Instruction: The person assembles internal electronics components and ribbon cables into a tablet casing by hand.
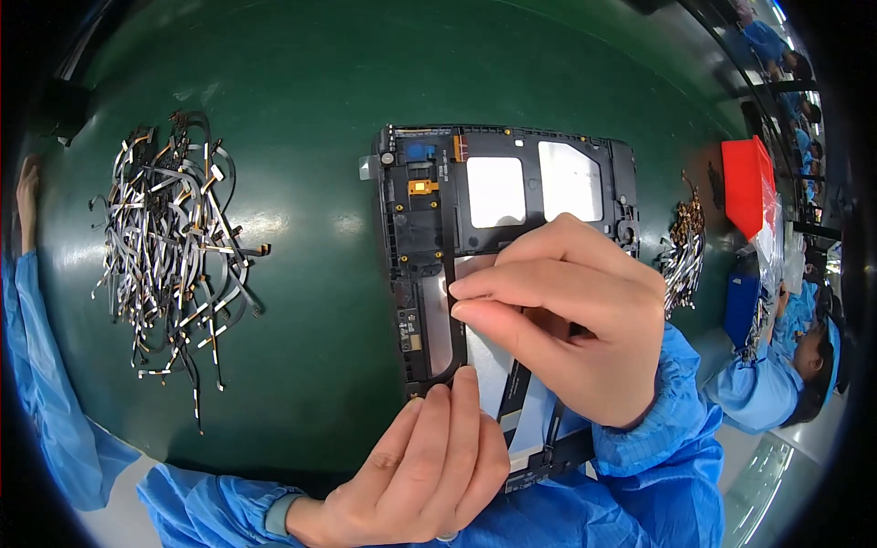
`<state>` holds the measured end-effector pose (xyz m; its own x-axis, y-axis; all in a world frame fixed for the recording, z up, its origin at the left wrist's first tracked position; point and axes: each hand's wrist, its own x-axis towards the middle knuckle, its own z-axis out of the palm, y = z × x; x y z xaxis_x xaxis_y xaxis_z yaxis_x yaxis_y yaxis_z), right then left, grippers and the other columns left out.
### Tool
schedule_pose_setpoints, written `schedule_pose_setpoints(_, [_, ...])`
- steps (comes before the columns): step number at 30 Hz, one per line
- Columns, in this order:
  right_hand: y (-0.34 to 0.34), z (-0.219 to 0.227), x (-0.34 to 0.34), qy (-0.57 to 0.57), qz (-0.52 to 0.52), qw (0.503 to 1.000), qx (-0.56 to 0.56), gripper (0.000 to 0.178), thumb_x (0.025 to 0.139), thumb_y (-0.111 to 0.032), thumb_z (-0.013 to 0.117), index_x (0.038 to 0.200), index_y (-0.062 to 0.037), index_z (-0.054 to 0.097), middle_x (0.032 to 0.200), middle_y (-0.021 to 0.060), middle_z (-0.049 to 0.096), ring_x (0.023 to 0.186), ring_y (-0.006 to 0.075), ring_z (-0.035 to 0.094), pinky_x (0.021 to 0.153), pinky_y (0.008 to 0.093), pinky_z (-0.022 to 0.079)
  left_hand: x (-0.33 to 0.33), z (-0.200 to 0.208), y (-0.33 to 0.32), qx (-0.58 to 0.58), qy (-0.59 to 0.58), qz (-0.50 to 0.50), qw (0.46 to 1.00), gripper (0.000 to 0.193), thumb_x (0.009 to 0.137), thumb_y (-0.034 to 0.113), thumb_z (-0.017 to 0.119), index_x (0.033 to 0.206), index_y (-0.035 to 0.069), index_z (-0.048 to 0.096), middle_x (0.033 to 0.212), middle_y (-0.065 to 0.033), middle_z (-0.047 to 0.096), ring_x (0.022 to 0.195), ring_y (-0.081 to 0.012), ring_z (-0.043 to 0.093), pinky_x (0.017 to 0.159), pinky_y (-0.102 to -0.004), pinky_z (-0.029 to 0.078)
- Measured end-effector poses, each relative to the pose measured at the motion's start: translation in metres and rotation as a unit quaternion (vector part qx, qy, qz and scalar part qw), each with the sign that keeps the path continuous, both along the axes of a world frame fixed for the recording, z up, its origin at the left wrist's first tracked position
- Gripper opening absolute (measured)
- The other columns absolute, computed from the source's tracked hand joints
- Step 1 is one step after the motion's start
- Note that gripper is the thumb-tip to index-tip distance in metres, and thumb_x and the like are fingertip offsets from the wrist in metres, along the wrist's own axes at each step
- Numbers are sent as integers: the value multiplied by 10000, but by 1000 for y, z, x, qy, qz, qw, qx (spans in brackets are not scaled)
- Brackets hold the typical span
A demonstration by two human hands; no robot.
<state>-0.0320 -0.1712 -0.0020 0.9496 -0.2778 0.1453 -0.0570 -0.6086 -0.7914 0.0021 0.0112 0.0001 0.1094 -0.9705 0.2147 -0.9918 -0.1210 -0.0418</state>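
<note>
A black tablet housing (489,242) with pale cut-outs lies on the green table in front of me, its lower end toward my body. A thin black flat cable (449,228) runs down its left part and bends near the bottom. My right hand (580,315) reaches over the housing from the right, thumb and forefinger pinched on the cable at mid-length. My left hand (429,461) is curled at the lower left corner of the housing. Its fingertips press together on the edge, close to the cable's bend. What lies under those fingertips is hidden.
A tangled heap of flat cables (174,237) lies on the left of the green table (301,82). A smaller cable pile (685,247), a red bin (747,187) and a blue bin (742,309) stand right. Other people (767,388) sit at right; another person's sleeve (46,365) shows left.
</note>
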Motion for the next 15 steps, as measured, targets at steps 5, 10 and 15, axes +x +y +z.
schedule_pose_setpoints(5, [-1, -5, 0, -23, 5, 1000, -12, 196, 683, 25, 779, 868, -33, 748, 820, 78, 651, 670, 134, 603, 540, 229, 454, 4, -3, -2, -18, -13, -18, 1000, 410, 965, 348, 402, 860, 22, 626, 968, -185, 700, 829, -250, 664, 744, -263, 532])
schedule_pose_setpoints(10, [0, -1, 2, -21, 9, 1000, -18, 200, 677, 23, 780, 867, -29, 748, 810, 83, 648, 707, 158, 631, 566, 246, 479, 6, 0, -2, -9, -24, -25, 999, 442, 982, 344, 375, 875, 1, 633, 945, -185, 707, 819, -248, 665, 742, -258, 530])
schedule_pose_setpoints(15, [-1, -5, 1, -29, 15, 999, -23, 202, 673, 23, 783, 866, -28, 748, 788, 79, 638, 732, 168, 648, 580, 251, 485, 7, -3, -2, -18, -24, -33, 999, 457, 988, 351, 363, 878, -2, 633, 934, -183, 709, 821, -248, 666, 741, -258, 531])
